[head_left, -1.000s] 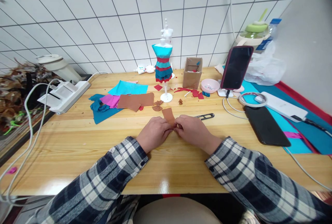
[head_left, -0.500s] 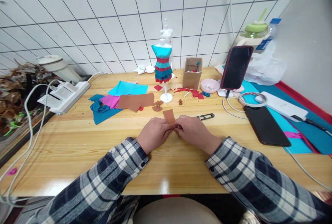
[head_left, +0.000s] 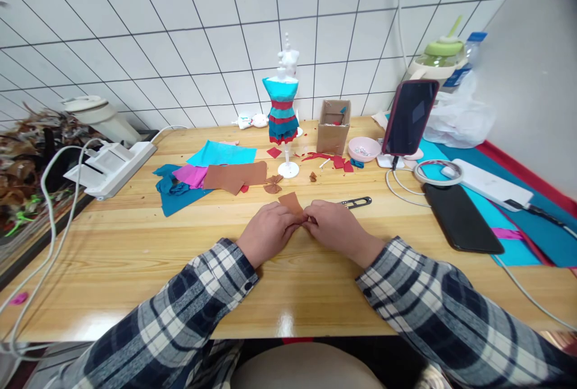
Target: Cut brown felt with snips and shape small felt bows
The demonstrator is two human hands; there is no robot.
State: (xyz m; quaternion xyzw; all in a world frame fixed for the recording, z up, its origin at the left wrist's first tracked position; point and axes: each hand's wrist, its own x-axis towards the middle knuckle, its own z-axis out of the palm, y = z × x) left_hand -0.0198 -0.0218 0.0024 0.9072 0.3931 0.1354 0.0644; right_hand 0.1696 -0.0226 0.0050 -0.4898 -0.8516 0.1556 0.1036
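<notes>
A small brown paper piece (head_left: 291, 201) is pinched at its lower edge between the fingertips of both hands. My left hand (head_left: 267, 229) is closed on it from the left, and my right hand (head_left: 336, 226) grips it from the right. The fingers hide its lower part. Just beyond lie pleated brown fans (head_left: 273, 183) and a smaller folded brown bit (head_left: 312, 177). Black thread snips (head_left: 358, 202) rest beside my right hand, partly covered by it. Behind stands a small white mannequin (head_left: 287, 169) in a turquoise, red and dark blue layered dress.
Brown (head_left: 237, 177), turquoise (head_left: 220, 154) and magenta sheets (head_left: 192, 175) lie at left. A cardboard box (head_left: 332, 136), pink bowl (head_left: 364, 148) and red scraps (head_left: 339, 162) are at the back. Phones (head_left: 464, 217), tape (head_left: 438, 172) and cables are at right; a power strip (head_left: 119, 169) is far left.
The brown paper's upper end has tilted to the left between my fingers. Both hands have stayed almost in place.
</notes>
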